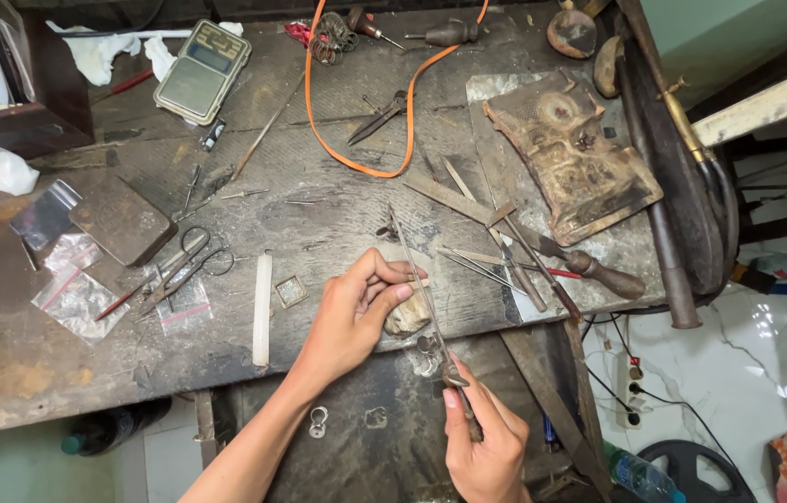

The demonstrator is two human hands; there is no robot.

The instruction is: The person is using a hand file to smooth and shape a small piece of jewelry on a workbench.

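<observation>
We see an orange cord (356, 166), a white stick (262, 310), a red-handled tool (120, 303) and the dark grey-brown, stained surface (319, 224)

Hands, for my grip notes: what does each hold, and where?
Right hand grips a long file by its handle end. Left hand pinches a small piece, too hidden to identify.

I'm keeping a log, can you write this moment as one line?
left hand: steadies small piece on bench peg | right hand: holds long file | scissors: lying left
</observation>
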